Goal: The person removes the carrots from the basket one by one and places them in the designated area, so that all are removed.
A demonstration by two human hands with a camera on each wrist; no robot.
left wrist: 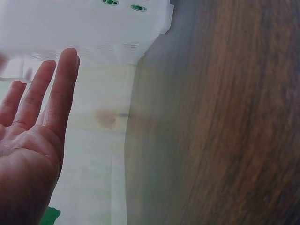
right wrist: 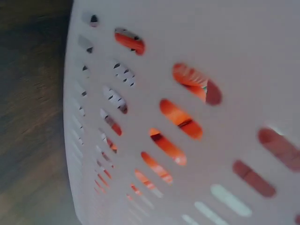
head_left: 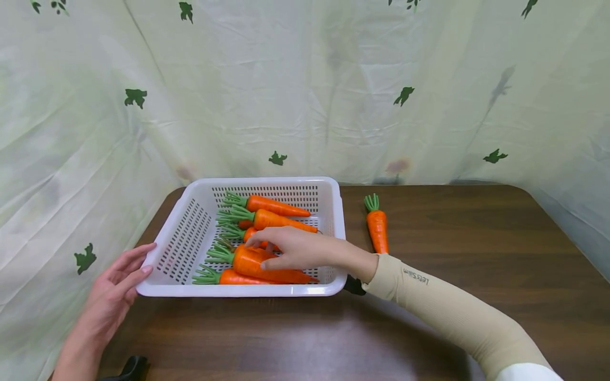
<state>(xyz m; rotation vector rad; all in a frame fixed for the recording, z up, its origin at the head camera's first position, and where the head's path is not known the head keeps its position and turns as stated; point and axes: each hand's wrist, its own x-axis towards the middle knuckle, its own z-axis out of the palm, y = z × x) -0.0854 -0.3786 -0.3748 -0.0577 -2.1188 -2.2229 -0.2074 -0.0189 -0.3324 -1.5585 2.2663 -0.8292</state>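
A white slotted plastic basket (head_left: 271, 290) stands on the brown table with several orange carrots in it, green tops toward the left. Inside it, my right hand (head_left: 295, 248) grips a thick carrot (head_left: 248, 259), fingers over its top and thumb on its near side. My left hand (head_left: 111, 288) is at the basket's left end, straight fingertips against the wall. The left wrist view shows those fingers (left wrist: 65, 89) extended along the basket's side. Through the slots of the basket wall (right wrist: 211, 42), the right wrist view shows bits of orange carrot.
One more carrot (head_left: 378, 230) lies on the table (head_left: 476, 254) to the right of the basket, its green top away from me. A pale curtain (head_left: 286, 95) with green leaf shapes hangs behind the table and at both sides.
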